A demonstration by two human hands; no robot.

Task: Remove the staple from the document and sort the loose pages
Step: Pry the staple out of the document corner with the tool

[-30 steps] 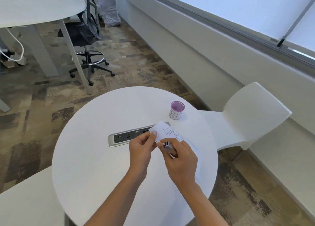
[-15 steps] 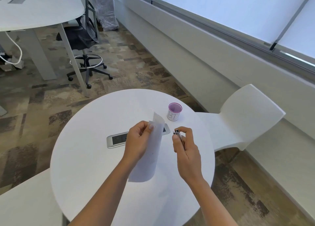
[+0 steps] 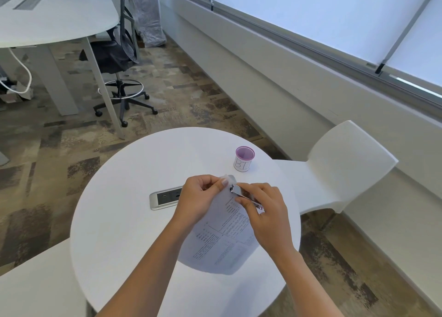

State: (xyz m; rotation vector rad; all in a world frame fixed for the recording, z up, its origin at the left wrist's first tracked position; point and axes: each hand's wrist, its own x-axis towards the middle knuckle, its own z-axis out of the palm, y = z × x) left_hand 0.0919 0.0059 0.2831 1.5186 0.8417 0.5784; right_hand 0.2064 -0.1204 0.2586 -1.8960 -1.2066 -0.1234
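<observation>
Document point(image 3: 222, 235): held over surface point(image 3: 119, 221)
Left grip point(image 3: 198, 197): pinching top corner
Right grip point(image 3: 267, 214): pinching metal staple remover point(image 3: 241, 194) at that corner

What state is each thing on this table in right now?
document: held by its top corner, print facing up.
metal tool: tip at that corner.
left hand: pinches the document.
right hand: grips the metal tool.
cup: upright, open top.
</observation>
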